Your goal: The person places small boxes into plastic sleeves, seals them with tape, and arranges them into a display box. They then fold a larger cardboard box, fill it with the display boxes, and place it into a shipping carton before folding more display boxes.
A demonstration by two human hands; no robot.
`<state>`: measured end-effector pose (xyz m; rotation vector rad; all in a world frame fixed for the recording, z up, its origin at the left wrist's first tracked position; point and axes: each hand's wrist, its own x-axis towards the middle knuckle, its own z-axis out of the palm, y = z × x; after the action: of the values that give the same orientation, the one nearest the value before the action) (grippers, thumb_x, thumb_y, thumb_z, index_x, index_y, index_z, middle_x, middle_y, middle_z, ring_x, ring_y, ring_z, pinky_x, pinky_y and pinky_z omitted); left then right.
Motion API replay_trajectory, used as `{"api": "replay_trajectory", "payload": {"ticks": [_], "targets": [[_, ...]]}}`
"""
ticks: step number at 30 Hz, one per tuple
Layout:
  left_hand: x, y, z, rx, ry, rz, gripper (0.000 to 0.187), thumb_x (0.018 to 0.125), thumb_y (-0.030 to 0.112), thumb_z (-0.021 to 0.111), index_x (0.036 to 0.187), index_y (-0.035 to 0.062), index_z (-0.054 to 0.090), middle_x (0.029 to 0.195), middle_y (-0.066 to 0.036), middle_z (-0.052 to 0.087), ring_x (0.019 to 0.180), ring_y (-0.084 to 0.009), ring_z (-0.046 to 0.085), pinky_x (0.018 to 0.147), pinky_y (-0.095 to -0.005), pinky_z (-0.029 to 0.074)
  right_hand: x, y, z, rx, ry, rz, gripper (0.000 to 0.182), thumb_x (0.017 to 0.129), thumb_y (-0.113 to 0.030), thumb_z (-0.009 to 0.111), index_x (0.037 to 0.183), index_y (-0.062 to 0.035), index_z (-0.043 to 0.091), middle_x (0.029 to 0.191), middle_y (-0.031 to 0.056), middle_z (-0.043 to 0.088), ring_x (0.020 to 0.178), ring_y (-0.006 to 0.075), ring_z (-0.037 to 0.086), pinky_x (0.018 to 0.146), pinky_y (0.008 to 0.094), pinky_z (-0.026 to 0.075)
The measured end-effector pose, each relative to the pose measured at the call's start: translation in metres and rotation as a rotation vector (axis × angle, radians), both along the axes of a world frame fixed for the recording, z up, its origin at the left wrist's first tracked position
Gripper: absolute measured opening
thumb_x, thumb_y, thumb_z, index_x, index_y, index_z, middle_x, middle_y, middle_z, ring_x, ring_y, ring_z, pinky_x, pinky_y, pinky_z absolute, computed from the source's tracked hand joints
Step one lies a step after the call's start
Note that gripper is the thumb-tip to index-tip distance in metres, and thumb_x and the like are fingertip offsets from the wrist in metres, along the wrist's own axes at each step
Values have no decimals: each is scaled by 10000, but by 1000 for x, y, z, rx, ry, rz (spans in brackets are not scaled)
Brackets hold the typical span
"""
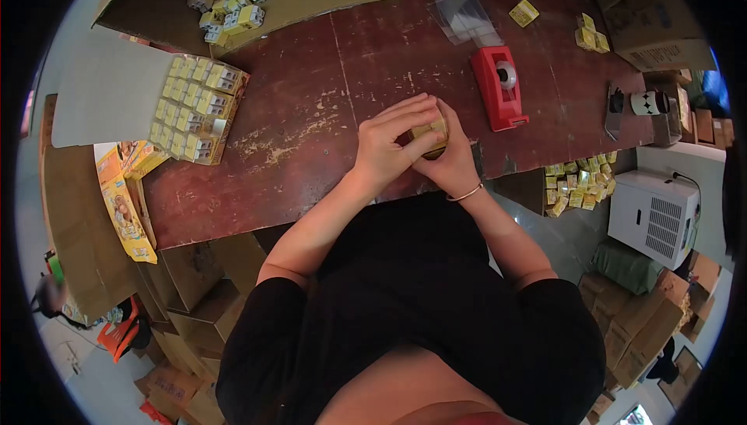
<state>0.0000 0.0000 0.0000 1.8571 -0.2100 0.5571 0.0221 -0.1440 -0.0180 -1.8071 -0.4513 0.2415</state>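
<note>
Close in front of my body, over the near part of the red table (303, 184), both hands are closed around a small yellow box (439, 131). My left hand (389, 138) has its fingers across the top and its thumb along the front of the box. My right hand (455, 156) wraps the box from the right side and from below. Fingers hide much of the box, so its print cannot be read. A red tape dispenser (492, 86) with a roll of clear tape stands just beyond my right hand.
A display carton (194, 106) filled with rows of small yellow boxes is at the left. Flattened yellow printed card (124, 207) hangs by the left edge. Clear plastic sheets (465, 19) lie at the back. Loose yellow boxes (233, 8) fill a large carton; more (580, 184) sit below right.
</note>
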Motion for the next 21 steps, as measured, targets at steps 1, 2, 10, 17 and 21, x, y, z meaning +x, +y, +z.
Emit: {"api": "replay_trajectory", "payload": {"ticks": [1,2,10,17,21], "targets": [[1,0,0,-31,22,-1,210,775,40,726,981,1,720,1042,-157,701,1075,-283,651,904,-357,535,0,0,-2,-27,-40,-15,853,635,-118,778,1379,-20,370,1288,172,530,1195,301,544,986,367,453],[2,0,1,-62,43,-2,192,776,40,725,964,-2,723,1021,-154,707,1059,-277,659,895,-350,539,0,-1,-4,-28,-37,-17,853,635,-118,778,1379,-20,370,1288,172,530,1195,301,544,986,367,453],[9,15,18,-43,102,-122,139,780,39,711,914,12,732,990,-133,715,1015,-251,677,865,-343,549,-1,-6,2,-19,-36,28,877,647,-88,764,1408,-2,338,1289,141,522,1191,214,528,993,332,431],[5,17,18,165,6,-217,338,726,35,741,1062,33,709,1159,-122,668,1146,-303,607,948,-392,507,-1,-8,2,61,56,15,847,637,-116,773,1379,-15,377,1284,156,534,1180,256,551,983,348,448],[-1,4,2,97,3,-186,382,712,38,750,1090,42,700,1230,-132,631,1207,-314,561,990,-401,475,-4,-10,-3,81,58,-4,837,655,-119,786,1378,-14,378,1278,131,539,1171,215,547,977,333,448]]}}
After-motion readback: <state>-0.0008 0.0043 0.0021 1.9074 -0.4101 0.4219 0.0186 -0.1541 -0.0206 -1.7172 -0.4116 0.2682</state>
